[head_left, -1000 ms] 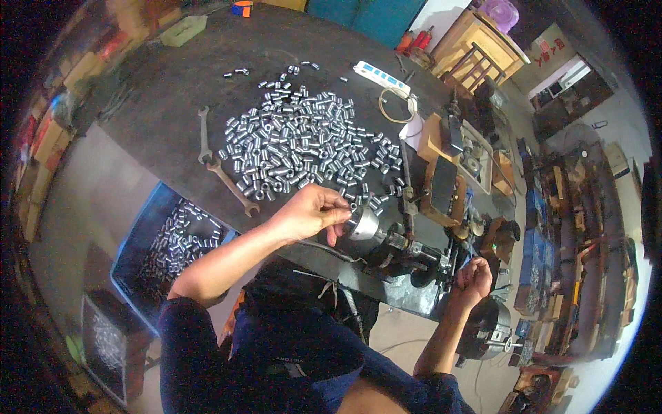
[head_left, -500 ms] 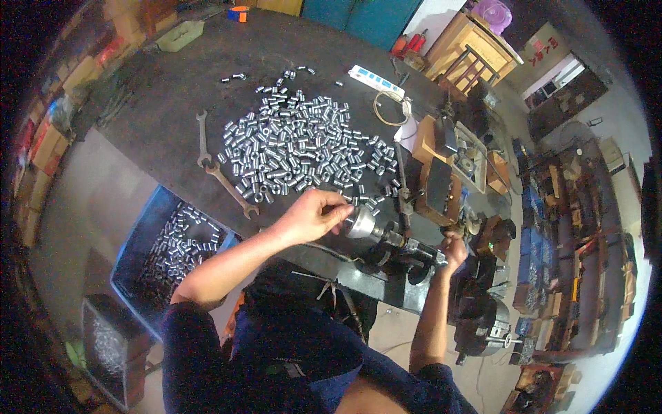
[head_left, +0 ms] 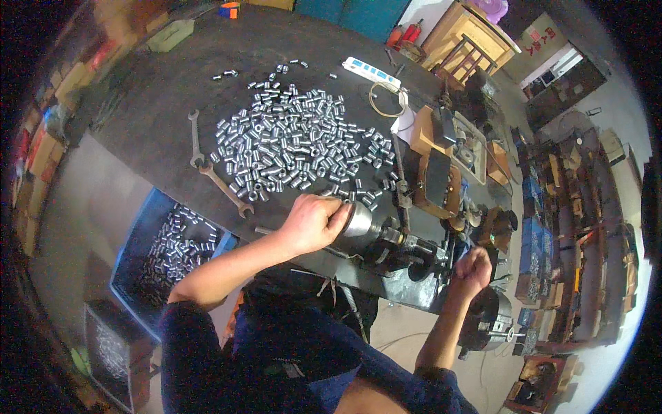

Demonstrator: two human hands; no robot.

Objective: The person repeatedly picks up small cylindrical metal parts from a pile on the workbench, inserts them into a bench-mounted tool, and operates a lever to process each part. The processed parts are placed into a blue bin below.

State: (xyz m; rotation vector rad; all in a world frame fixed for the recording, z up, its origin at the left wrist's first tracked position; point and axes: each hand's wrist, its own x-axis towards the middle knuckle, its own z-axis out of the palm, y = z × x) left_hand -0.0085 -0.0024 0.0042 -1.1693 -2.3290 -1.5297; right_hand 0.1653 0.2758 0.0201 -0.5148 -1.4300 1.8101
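Observation:
My left hand (head_left: 316, 222) is closed, with thumb and fingers pinched at the open face of a silver chuck (head_left: 359, 224). Whatever lies between its fingertips is hidden. The chuck sits on the left end of a dark bench-mounted spindle machine (head_left: 414, 254). Past the machine's right end, my right hand (head_left: 473, 270) is curled closed; what it grips, if anything, I cannot make out. Beyond my left hand, a wide pile of short shiny metal sleeves (head_left: 289, 141) covers the bench top (head_left: 148, 103).
Two open-ended wrenches (head_left: 224, 191) lie left of the pile. A blue bin (head_left: 124, 265) of sleeves stands below the bench's left edge. A white power strip (head_left: 372, 72), a coiled cable (head_left: 388, 110) and a wooden box (head_left: 438, 185) sit to the right. Shelves (head_left: 552, 241) line the right wall.
My right hand has moved right and slightly down, away from the machine's right end. My left hand stays at the chuck, shifted slightly left. The view has shifted a little.

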